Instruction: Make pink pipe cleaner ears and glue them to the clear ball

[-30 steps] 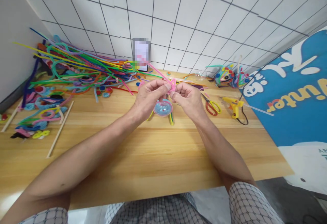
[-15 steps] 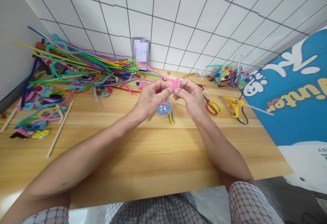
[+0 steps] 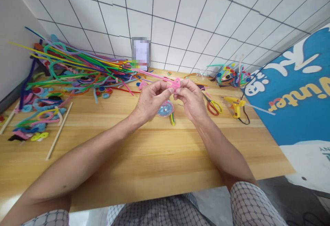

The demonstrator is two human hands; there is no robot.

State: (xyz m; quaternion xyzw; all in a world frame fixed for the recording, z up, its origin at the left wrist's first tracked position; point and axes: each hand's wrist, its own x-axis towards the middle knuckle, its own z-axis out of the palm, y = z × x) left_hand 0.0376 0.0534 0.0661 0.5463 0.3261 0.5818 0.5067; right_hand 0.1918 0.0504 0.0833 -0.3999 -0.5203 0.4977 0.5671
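Note:
A pink pipe cleaner (image 3: 176, 82) is bent into a small looped shape between my two hands, and its long straight tail runs up to the left. My left hand (image 3: 156, 97) pinches it from the left, thumb on top. From the right, my right hand (image 3: 192, 99) pinches the same piece with thumb and fingers close together. Just below the hands, a clear, bluish round ball with a pink rim (image 3: 165, 108) rests on the table. Beside it sticks out a yellow and green pipe cleaner piece (image 3: 172, 119).
A large heap of colored pipe cleaners (image 3: 90, 61) fills the back left. Scissors (image 3: 213, 105) and a yellow glue gun (image 3: 235, 105) lie to the right. A phone (image 3: 141, 54) leans on the tiled wall. Wooden sticks (image 3: 59, 131) lie at left; decorated figures (image 3: 225, 75) stand at back right.
The pink tail has tilted slightly flatter toward the left. Both hands keep their pinch on the looped part, and the view has shifted a little.

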